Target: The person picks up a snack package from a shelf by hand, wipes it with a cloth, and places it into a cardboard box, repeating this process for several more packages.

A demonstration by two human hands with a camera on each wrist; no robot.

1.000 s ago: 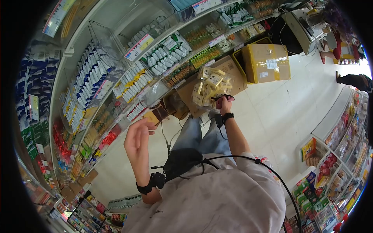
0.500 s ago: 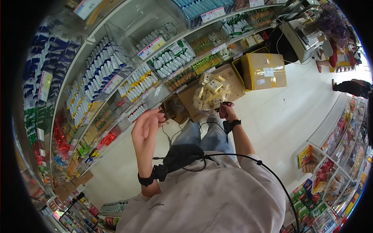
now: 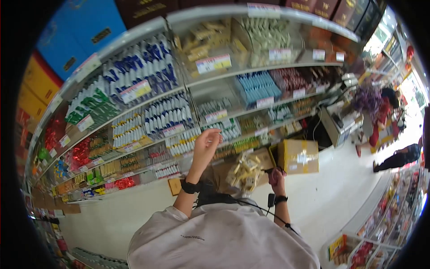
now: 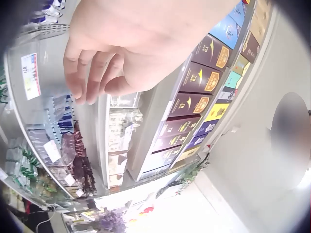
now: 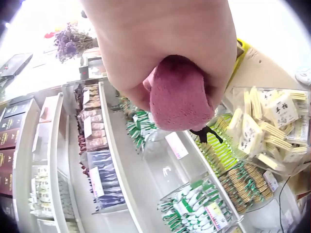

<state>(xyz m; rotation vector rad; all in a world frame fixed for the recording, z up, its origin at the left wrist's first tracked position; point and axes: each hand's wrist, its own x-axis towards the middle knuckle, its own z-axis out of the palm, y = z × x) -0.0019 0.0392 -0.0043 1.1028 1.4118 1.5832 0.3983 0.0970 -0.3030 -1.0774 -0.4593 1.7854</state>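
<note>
My left hand (image 3: 207, 145) is raised in front of the middle shelves, its fingers loosely bent with nothing in them. In the left wrist view the left hand (image 4: 126, 43) hangs before a shelf front, apart from the goods. Lower and to the right, my right hand (image 3: 277, 181) grips a pink, porous, sponge-like piece (image 5: 180, 104). A short black strip (image 5: 208, 135) sticks out beside its end. Left of the right hand is a clear bag of pale yellow packets (image 3: 245, 172), over flat cardboard.
Shelves with plastic bins of small wrapped snacks (image 3: 168, 110) curve across the front, price tags (image 3: 214, 65) along their edges. A taped cardboard box (image 3: 301, 157) stands on the floor to the right. Further right are a counter (image 3: 336, 127), a person (image 3: 398, 157) and another goods rack (image 3: 385, 215).
The head view has tilted up, bringing upper shelves into sight. My left hand has come up in front of the shelves, staying loosely bent. My right hand keeps its grip.
</note>
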